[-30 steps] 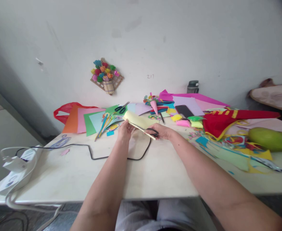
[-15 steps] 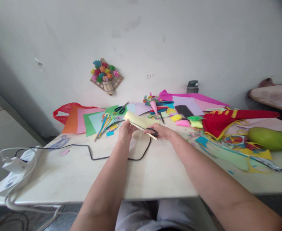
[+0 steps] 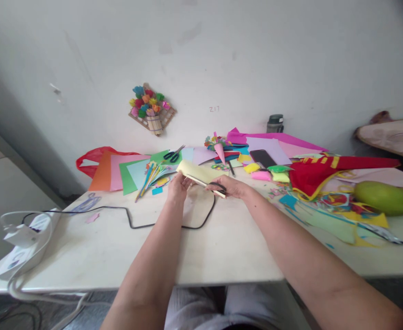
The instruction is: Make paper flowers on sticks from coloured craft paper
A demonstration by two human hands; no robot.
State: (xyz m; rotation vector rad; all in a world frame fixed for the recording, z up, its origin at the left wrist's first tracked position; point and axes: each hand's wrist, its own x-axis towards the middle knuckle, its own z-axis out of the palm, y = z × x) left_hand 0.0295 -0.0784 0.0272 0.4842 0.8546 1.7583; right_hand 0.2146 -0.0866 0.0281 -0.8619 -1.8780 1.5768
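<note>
A pale yellow sheet of paper (image 3: 201, 171) is held above the middle of the table. My left hand (image 3: 180, 185) pinches its left end. In my right hand (image 3: 231, 186) is a pair of dark-handled scissors (image 3: 218, 186), with the fingers in the loops at the paper's right end. The blades lie along the paper's near edge, where a narrow strip shows; how far they are parted cannot be made out. Behind the paper lie a second pair of scissors (image 3: 174, 154) and a pink paper cone with small flowers (image 3: 219, 151).
Coloured sheets (image 3: 117, 172), folded paper strips (image 3: 148, 181) and a red bag (image 3: 84, 162) lie left. A black cable (image 3: 138, 226) runs from a power strip (image 3: 26, 247). A phone (image 3: 262, 158), clay packets (image 3: 261, 175), red cloth (image 3: 311, 176), scraps (image 3: 332, 222) and a green object (image 3: 376, 197) lie right.
The scissors and my right hand have shifted very slightly, with the narrow strip at the paper's near edge. My left hand stays nearly still.
</note>
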